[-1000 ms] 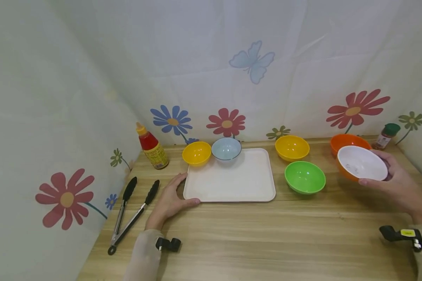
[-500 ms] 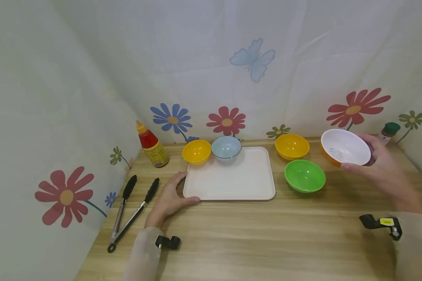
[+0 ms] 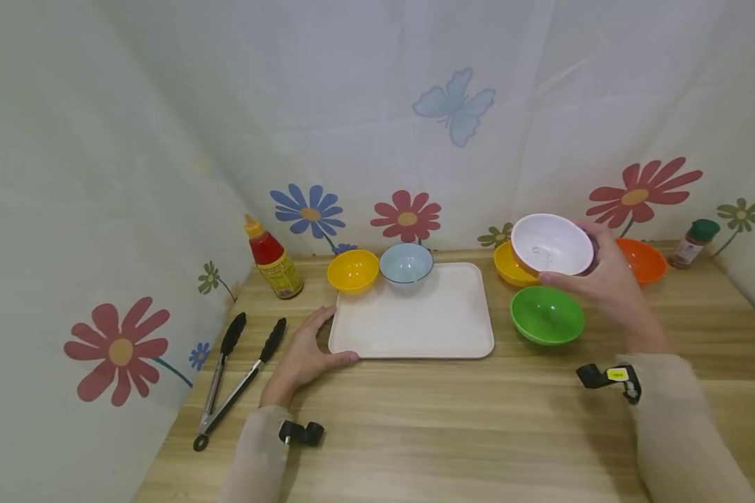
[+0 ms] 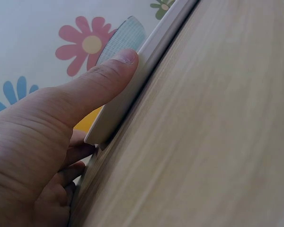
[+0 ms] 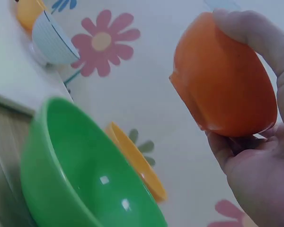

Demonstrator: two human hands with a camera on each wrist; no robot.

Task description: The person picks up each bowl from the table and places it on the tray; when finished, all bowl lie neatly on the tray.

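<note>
My right hand [image 3: 610, 279] grips a bowl that is white inside [image 3: 550, 246] and orange outside [image 5: 222, 78], thumb at its rim and fingers around its far side. It hangs in the air, tilted, and overlaps the right-hand yellow bowl [image 3: 512, 269] in the head view. Below it sits a green bowl [image 3: 547, 318]. My left hand [image 3: 305, 356] holds the near left corner of a white tray [image 3: 415, 328], with the thumb [image 4: 109, 78] along the front edge and fingers round the left side. A light blue bowl [image 3: 406, 264] stands on the tray's back part.
Another yellow bowl [image 3: 353, 271] is at the tray's back left corner. A red sauce bottle [image 3: 273, 262] and black-tipped tongs [image 3: 233, 391] lie to the left, the bottle upright. At the back right are an orange bowl [image 3: 643, 262] and a green-capped jar [image 3: 695, 243]. Curtains enclose the table.
My right hand has carried the white-and-orange bowl leftward and up, from in front of the orange bowl to over the right-hand yellow bowl. The left hand and tray have stayed put.
</note>
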